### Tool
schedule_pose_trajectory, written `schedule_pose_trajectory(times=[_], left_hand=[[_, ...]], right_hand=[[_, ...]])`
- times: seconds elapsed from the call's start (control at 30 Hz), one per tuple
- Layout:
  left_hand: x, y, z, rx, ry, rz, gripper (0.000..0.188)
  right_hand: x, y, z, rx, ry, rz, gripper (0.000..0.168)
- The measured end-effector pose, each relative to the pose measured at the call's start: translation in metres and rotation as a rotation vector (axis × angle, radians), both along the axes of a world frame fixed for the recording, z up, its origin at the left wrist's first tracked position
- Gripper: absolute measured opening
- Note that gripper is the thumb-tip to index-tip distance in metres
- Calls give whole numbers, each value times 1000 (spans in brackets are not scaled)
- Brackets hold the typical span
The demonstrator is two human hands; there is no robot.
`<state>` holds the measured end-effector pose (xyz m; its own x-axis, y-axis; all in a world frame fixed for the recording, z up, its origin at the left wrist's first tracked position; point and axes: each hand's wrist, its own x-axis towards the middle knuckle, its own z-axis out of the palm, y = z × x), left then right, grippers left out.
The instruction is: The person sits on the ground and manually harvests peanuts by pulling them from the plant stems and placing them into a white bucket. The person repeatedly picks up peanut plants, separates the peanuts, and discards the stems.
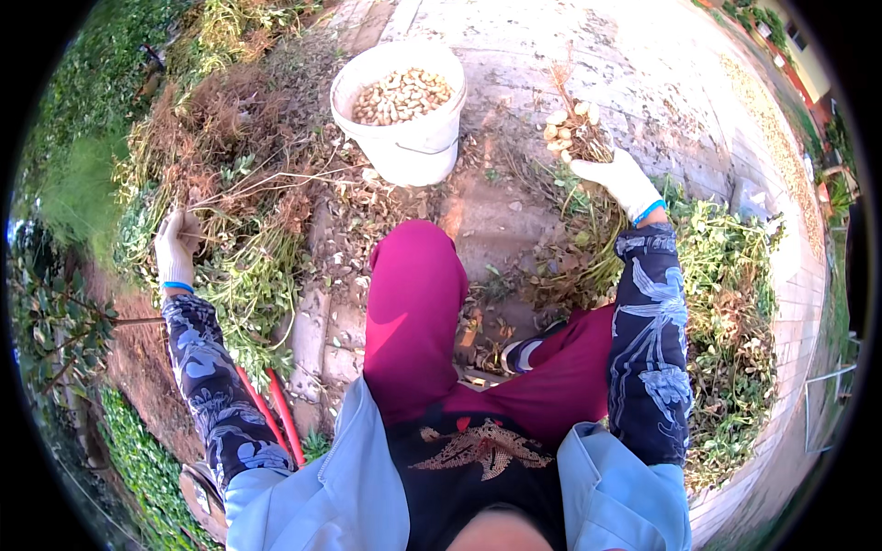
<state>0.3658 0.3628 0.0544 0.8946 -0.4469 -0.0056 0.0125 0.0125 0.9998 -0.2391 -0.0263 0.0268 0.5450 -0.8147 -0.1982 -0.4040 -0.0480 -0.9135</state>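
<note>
My right hand (621,180), in a white knit glove with a blue cuff, grips a peanut plant (586,141) by its stems. Its roots point away from me and several pale pods cluster beside my thumb. Over on the left, my left hand (178,242), gloved alike, is closed around thin dry stems (275,178) that stretch toward the bucket. The white plastic bucket (413,155) stands beyond my knee, between the hands. Unshelled peanuts (403,98) partly fill it. My left fingertips are partly hidden.
Heaped peanut vines (213,138) cover the ground at left; another pile of leafy vines (730,330) lies by my right arm. Two red handles (279,406) rest near my left elbow. Leaf litter and loose pods scatter over the paving (506,241). A clear plastic bag (752,200) lies at right.
</note>
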Motion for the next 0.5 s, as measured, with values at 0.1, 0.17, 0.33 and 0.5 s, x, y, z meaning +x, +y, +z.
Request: schedule_pose_trajectory(times=[0.1,0.17,0.33,0.5], left_hand=[[92,139,-13,1037,-318,-75,31],[72,136,-17,1853,-688,-282,63],[-54,9,52,1620,-1213,145,47],[-214,-156,76,964,-1621,-284,29]], right_hand=[[11,-8,-14,25,-73,-9,46],[-7,-15,-17,108,-107,-26,45],[-2,-11,-16,126,-147,23,43],[11,9,10,51,-203,-43,38]])
